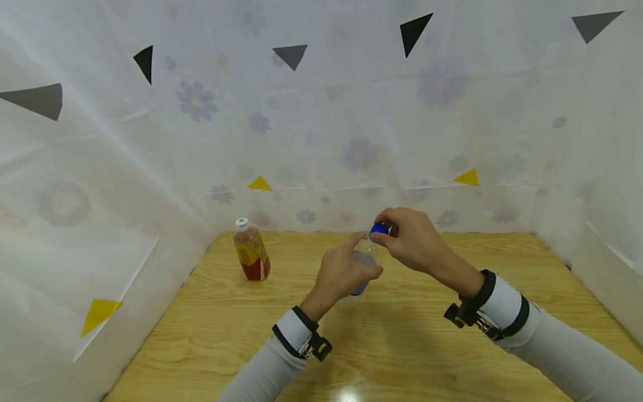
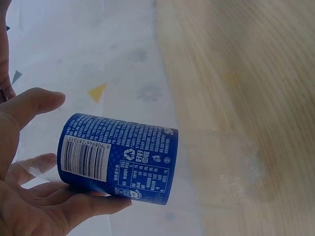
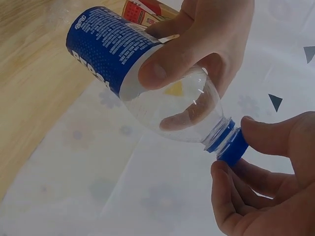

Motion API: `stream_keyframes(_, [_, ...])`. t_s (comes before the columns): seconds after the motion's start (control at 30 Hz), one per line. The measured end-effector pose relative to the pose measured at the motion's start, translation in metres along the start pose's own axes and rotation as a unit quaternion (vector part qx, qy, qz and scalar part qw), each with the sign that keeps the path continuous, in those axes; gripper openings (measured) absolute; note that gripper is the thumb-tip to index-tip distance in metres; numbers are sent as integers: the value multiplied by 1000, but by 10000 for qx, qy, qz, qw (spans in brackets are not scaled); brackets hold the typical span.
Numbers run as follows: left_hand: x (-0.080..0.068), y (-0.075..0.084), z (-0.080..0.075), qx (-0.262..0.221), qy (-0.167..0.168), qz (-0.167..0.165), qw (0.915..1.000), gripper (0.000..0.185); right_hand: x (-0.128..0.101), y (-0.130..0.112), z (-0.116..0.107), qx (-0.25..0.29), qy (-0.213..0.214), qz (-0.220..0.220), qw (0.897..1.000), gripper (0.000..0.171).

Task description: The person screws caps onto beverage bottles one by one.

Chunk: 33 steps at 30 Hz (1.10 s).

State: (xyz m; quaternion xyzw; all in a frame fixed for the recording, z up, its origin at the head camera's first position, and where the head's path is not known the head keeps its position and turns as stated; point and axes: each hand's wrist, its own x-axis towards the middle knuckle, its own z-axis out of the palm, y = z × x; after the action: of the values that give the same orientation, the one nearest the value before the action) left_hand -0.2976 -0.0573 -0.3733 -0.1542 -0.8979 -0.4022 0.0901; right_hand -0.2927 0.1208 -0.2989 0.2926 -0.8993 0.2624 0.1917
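My left hand (image 1: 346, 269) grips a clear plastic bottle (image 3: 162, 110) with a blue label (image 2: 118, 157) round its middle. The bottle leans, its neck towards my right hand (image 1: 414, 240). Thumb and fingers of that hand pinch the blue cap (image 3: 233, 149) at the bottle's mouth. In the right wrist view a strip of clear neck shows between the cap and a blue ring below it; whether the cap is threaded on, I cannot tell. No liquid can be made out inside. From the head view, much of the bottle is hidden behind my left hand.
A second bottle (image 1: 253, 254), with a white cap, a yellow and red label and amber contents, stands upright at the back left of the wooden table (image 1: 201, 346). Pale flower-patterned sheeting (image 1: 326, 128) surrounds the table's back and sides.
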Motion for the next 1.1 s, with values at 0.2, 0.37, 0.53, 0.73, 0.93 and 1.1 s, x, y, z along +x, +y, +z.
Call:
stream_keyframes(0.2, [-1,1,0,-79,2,0,10000,73,1,0,2,-150,156,-14,9998,20])
stream_keyframes(0.37, [-1,0,0,-30,32,-40,10000,76,1,1,5,-268,178,116,9994,27])
stream_keyframes(0.53, [0,0,1,12,39,-55,10000,77,1,1,8,-470,385,49,9981,31])
stream_keyframes(0.73, [0,-1,3,24,40,-21,10000,75,1,1,12,-203,494,-242,9983,19])
stream_keyframes(0.93, [0,-1,3,90,33,-10,10000,76,-4,-3,2,17,31,-110,9999,21])
stream_keyframes(1.1, [1,-2,2,200,71,31,9998,77,-5,-7,-6,178,-349,-71,9992,29])
